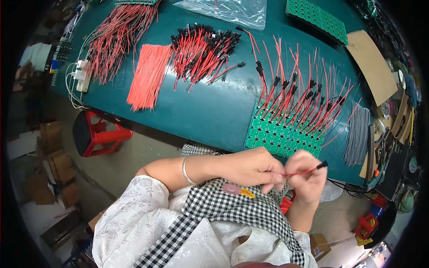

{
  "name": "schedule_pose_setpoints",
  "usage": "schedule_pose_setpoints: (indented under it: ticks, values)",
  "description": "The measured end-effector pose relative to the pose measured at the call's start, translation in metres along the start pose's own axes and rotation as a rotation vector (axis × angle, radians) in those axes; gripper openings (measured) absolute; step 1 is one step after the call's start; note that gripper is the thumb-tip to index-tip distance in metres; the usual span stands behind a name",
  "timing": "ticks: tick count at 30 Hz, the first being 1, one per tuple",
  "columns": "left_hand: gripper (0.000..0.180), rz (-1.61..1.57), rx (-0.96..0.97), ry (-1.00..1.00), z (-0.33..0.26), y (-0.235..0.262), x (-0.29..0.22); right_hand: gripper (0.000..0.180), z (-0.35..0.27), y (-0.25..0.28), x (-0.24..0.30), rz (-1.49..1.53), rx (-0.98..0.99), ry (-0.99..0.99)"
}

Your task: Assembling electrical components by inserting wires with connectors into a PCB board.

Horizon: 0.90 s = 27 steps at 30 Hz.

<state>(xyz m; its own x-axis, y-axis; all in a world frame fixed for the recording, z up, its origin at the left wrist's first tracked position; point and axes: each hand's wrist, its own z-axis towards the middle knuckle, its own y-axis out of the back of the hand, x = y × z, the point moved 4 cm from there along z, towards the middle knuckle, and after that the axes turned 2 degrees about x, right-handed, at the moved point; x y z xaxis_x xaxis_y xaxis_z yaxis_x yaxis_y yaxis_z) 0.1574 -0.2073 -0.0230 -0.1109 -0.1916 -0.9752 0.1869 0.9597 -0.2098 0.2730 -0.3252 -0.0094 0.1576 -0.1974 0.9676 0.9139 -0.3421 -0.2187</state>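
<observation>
Close in front of my body, at the table's near edge, both hands are closed on one short red wire lead with a black connector (pixel 308 171). My left hand (pixel 257 167) pinches its bare-wire end between thumb and finger. The fingers of my right hand (pixel 308 178) are curled around the wire, and the black plug sticks out to the right. Just beyond the hands lies a panel of green round circuit boards (pixel 270 131). Several red leads with black connectors (pixel 292 91) stand up from its far part. The wire tips inside my fingers are hidden.
A heap of connector leads (pixel 203 53) lies at the table's middle, beside a bundle of red wires (pixel 149 76). Grey wires (pixel 357 134) and cardboard (pixel 371 67) are at right. More board panels (pixel 317 18) lie far right. A power strip (pixel 82 76) sits at the left edge, above a red stool (pixel 100 134).
</observation>
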Motion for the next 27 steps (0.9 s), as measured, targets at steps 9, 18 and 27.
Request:
schedule_pose_setpoints:
  ticks: [9, 18, 27]
  values:
    - [0.015, 0.974, -0.783, -0.11, -0.029, 0.087, -0.03, 0.005, -0.018, 0.067, -0.01, -0.58, -0.696, -0.137]
    - [0.029, 1.451, -0.81, 0.163, -0.041, 0.146, -0.027, 0.008, -0.017, 0.081, -0.023, -0.671, -0.758, -0.047]
    - [0.021, 1.239, -0.748, 0.046, -0.043, 0.152, -0.024, 0.007, -0.011, 0.077, -0.023, -0.779, -0.709, 0.026]
